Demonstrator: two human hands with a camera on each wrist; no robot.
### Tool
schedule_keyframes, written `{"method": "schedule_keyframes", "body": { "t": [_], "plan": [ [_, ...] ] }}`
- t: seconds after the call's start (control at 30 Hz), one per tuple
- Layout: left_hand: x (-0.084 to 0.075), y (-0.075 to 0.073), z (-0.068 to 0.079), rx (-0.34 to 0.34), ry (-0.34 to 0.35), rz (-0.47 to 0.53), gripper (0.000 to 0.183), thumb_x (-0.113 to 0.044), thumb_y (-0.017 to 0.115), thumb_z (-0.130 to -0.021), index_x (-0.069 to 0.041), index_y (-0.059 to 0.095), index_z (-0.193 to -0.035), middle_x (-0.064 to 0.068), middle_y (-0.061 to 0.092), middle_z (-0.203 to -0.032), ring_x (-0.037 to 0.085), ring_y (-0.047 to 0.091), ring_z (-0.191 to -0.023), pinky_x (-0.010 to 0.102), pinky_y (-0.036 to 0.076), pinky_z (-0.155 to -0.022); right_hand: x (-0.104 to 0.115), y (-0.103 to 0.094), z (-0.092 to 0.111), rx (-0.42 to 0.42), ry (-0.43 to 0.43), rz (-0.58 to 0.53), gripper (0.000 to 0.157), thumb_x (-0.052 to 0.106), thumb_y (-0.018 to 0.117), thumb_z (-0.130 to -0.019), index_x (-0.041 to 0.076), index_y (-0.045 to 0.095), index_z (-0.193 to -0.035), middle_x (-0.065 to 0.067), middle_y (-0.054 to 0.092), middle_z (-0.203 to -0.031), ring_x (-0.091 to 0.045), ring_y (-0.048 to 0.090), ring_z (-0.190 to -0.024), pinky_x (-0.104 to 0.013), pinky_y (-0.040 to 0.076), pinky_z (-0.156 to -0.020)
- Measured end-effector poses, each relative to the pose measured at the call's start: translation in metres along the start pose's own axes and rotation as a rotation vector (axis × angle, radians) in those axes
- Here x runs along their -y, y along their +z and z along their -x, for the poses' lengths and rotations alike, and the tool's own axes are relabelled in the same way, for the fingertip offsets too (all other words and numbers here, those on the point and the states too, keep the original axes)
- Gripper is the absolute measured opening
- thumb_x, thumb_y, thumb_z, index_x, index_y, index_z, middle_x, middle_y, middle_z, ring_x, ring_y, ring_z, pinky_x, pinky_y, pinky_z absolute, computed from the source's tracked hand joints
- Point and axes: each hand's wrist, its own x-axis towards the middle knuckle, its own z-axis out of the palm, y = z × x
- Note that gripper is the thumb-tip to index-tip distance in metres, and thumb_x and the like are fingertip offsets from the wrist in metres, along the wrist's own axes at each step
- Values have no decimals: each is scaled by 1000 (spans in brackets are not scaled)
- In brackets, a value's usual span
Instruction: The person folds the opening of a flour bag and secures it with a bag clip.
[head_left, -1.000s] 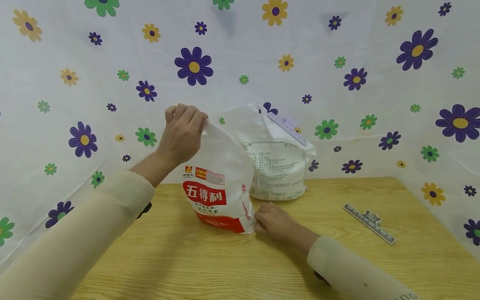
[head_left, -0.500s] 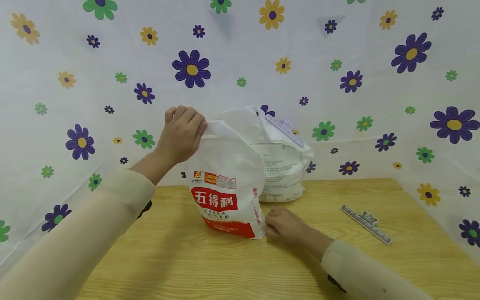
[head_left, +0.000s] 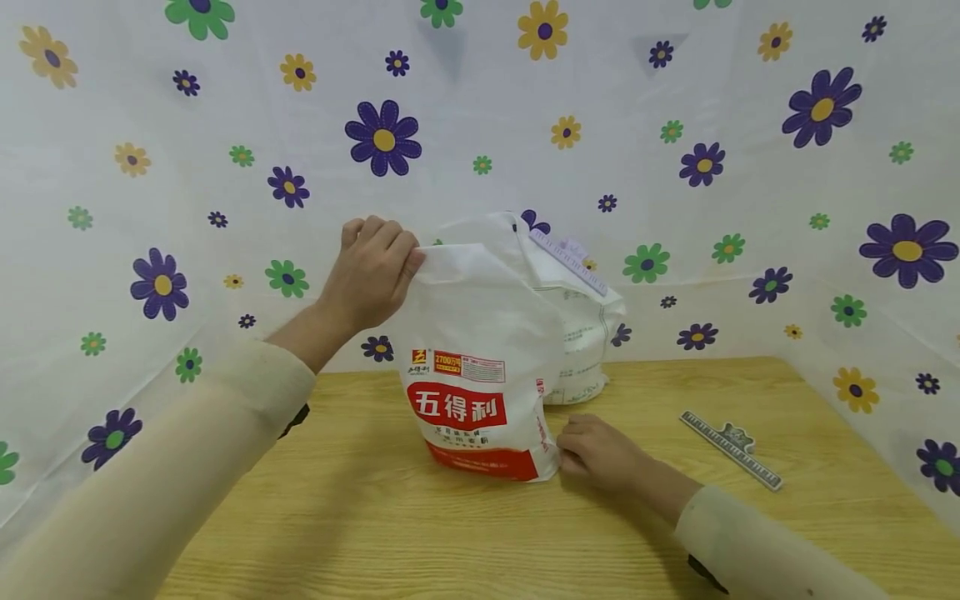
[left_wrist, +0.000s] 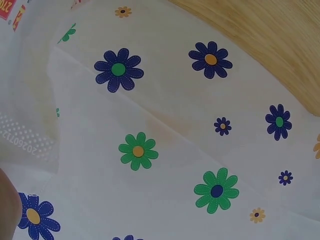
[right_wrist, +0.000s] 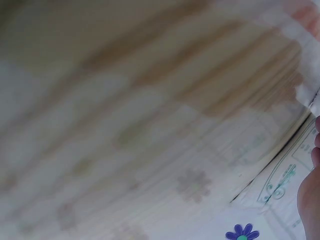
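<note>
A white flour bag (head_left: 480,317) with red Chinese print stands on the wooden table, in front of a second bag. My left hand (head_left: 369,271) pinches its upper left corner. My right hand (head_left: 600,454) is low on the other side, its curled fingers gripping the bag's bottom right corner; its fingertips are partly hidden. In the left wrist view, the bag's edge (left_wrist: 27,135) with a dotted date print hangs at the left, beside a sliver of my hand (left_wrist: 7,205). The right wrist view shows part of my hand (right_wrist: 311,195) at the right edge; much of that view is blurred.
Behind stands another white bag (head_left: 581,350) with green print, its folded top held by a lilac ruler-shaped clip (head_left: 568,262). A grey ruler-shaped clip (head_left: 731,450) lies on the table (head_left: 637,533) to the right. A flower-patterned sheet (head_left: 480,100) surrounds the table.
The flour bag has shifted to the right and its printed front faces me more squarely, covering more of the rear bag. My right hand moved right with it; my left hand moved slightly right.
</note>
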Motion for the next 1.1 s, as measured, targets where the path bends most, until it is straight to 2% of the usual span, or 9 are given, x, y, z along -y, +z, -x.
{"method": "schedule_keyframes", "body": {
  "t": [0.47, 0.83, 1.1],
  "plan": [
    [-12, 4, -4, -41, 43, 3, 24, -26, 50, -105, -3, 57, -98, 11, 53, -88, 31, 45, -94, 50, 28, -92, -18, -11, 30, 12, 72, -5, 21, 6, 67, -83, 18, 54, -72, 11, 49, -71, -5, 39, -73, -24, 38, -71],
    [-33, 7, -14, -108, 112, 43, 20, -22, 53, -104, -5, 56, -94, 9, 52, -83, 30, 47, -90, 49, 29, -89, -29, -23, 48, 5, 176, 12, 19, 6, 68, -84, 18, 56, -76, 12, 51, -74, -5, 42, -75, -24, 41, -69],
    [-47, 12, -23, -107, 123, -21, 22, -26, 53, -104, -6, 59, -99, 9, 56, -86, 29, 49, -92, 47, 32, -89, -38, -26, 57, -28, 188, 50, 19, 5, 70, -82, 17, 56, -74, 13, 50, -72, -5, 40, -73, -23, 40, -66]
  ]
}}
